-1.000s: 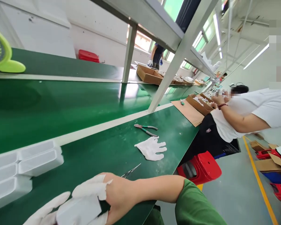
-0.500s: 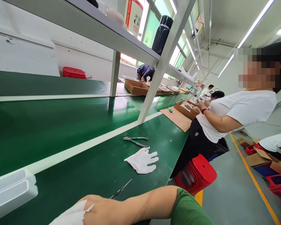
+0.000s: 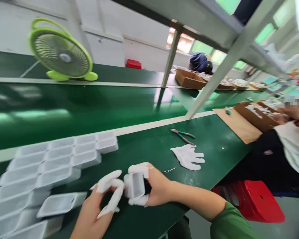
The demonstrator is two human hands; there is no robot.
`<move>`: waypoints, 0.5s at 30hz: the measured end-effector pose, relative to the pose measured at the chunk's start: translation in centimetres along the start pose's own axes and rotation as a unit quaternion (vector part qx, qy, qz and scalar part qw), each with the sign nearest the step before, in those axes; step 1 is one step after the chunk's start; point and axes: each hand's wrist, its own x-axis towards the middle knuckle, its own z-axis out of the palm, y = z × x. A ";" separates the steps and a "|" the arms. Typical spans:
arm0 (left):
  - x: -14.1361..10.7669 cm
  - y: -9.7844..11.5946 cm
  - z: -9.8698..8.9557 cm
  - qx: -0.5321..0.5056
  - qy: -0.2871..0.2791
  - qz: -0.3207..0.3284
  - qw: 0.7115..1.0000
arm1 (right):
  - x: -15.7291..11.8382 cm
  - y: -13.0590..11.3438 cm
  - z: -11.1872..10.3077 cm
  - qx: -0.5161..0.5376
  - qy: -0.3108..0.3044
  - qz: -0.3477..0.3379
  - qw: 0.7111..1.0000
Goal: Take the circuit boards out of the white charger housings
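Note:
In my right hand (image 3: pixel 154 186) is a small white plastic box (image 3: pixel 139 185), gripped between thumb and fingers with its hollow side showing. White covers sit on the fingertips of both hands. Just left of the box, my left hand (image 3: pixel 104 199) curls its thumb and fingers into a ring. Blur hides whether anything is pinched there. Rows of similar white plastic boxes (image 3: pixel 56 166) stand at the left of the green bench, and a single box (image 3: pixel 61 204) sits apart in front of them. Tweezers (image 3: pixel 169 170) lie right of my right hand.
A white glove (image 3: pixel 189 157) and green-handled pliers (image 3: pixel 183 135) lie on the green bench (image 3: pixel 144 142). A slanted shelf post (image 3: pixel 214 79) rises behind them. Farther off are a green fan (image 3: pixel 62 54), cardboard boxes (image 3: pixel 256 114), a red stool (image 3: pixel 259 202) and a co-worker (image 3: pixel 292 139) at the right.
My view has swung left and down, bringing the rows of boxes and the fan into sight. My right hand now holds a box, and my left hand has come into view.

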 end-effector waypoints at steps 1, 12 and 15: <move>-0.2 0.2 -0.1 -0.018 -0.019 -0.039 0.999 | -0.2 -0.2 -0.3 0.026 0.020 -0.003 0.999; 1.0 2.0 -0.2 -0.253 -0.152 -0.236 0.926 | 0.1 -1.8 -1.4 0.078 -0.034 0.030 0.996; 1.2 2.2 -0.4 -0.274 -0.152 -0.310 0.897 | 0.0 -1.7 -1.6 0.104 -0.058 0.067 0.991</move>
